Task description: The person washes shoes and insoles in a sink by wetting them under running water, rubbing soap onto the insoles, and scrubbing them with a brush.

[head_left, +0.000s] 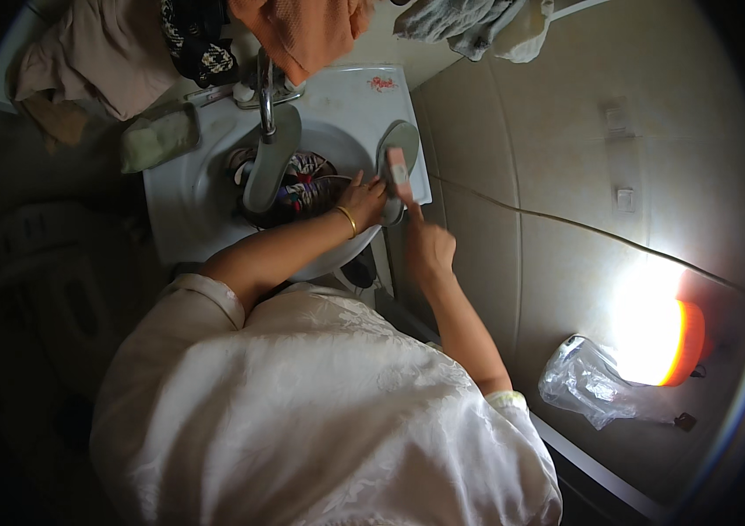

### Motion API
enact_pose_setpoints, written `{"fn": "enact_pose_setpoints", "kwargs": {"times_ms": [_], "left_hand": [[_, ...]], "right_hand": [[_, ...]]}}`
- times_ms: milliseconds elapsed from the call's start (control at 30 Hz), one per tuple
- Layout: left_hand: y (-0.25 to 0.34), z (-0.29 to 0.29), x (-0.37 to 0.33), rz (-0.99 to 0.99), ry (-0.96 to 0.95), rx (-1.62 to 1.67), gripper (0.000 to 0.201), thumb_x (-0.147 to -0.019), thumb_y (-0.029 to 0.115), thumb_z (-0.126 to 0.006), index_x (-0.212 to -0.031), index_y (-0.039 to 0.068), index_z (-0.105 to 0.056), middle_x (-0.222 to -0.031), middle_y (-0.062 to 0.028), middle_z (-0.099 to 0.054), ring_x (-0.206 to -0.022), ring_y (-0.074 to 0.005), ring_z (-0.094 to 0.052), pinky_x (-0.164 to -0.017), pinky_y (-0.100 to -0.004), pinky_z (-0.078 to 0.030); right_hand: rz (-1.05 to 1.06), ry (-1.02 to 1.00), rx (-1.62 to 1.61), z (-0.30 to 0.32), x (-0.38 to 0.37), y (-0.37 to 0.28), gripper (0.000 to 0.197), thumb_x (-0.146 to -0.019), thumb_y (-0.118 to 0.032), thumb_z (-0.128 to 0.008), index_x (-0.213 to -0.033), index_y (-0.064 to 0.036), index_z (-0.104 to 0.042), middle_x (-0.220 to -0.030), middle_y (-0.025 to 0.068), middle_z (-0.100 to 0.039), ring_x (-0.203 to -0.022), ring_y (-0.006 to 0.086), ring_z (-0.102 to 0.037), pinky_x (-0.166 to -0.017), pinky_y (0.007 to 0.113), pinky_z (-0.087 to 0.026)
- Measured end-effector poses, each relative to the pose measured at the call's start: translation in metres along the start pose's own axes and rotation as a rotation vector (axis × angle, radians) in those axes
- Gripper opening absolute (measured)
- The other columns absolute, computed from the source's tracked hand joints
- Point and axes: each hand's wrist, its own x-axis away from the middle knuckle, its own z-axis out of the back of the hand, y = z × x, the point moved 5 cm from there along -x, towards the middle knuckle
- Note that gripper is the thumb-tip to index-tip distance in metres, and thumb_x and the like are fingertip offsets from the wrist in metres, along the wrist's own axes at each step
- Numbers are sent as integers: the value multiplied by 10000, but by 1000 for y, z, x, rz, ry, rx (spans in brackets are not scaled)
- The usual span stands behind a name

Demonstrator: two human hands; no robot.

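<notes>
At the right rim of the white washbasin (215,145), my left hand (365,200) presses a grey shoe insole (403,138) down, fingers against its near part. A gold-coloured bangle circles that wrist. My right hand (432,250) is closed on a small pink brush (397,167), index finger along it, and the brush lies against the insole. A second grey insole (273,165) leans in the basin under the chrome faucet (267,105). Beneath it sit dark shoes with a multicoloured pattern (309,195), partly hidden by the insole and my left hand.
A soap dish (160,138) stands on the basin's left corner. Clothes, including an orange cloth (307,35), hang above the faucet. On the right, a cable (556,219) crosses the tiled wall near a bright orange-rimmed lamp (688,342) and a clear plastic bag (592,381).
</notes>
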Motion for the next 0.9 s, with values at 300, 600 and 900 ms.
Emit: {"fn": "enact_pose_setpoints", "kwargs": {"times_ms": [300, 600, 900], "left_hand": [[-1, -10, -6, 39, 47, -105, 535, -756, 384, -590, -1186, 82, -490, -1268, -64, -417, -1257, -229, -310, -1041, -533, -149], [6, -2, -5, 88, -27, -109, 577, -768, 415, -570, -1222, 74, -471, -1309, -61, -390, -1270, -234, -290, -1045, -533, -133], [15, 12, -2, 63, -1, -73, 646, -773, 430, -564, -1271, 46, -415, -1346, -96, -364, -1296, -254, -253, -1053, -535, -97]], "right_hand": [[53, -9, 11, 3, 17, 3, 465, -824, -86, -450, -1279, -123, -363, -748, 150, -639, -695, 296, -638, -550, 407, -485], [21, 45, -46, 9, -33, 16, 602, -804, -47, -429, -1368, -135, -239, -761, 166, -632, -681, 328, -627, -555, 412, -485], [-91, 149, -120, -1, -57, 26, 468, -852, -80, -397, -1302, -202, -353, -783, 166, -631, -727, 324, -619, -593, 432, -481]]}}
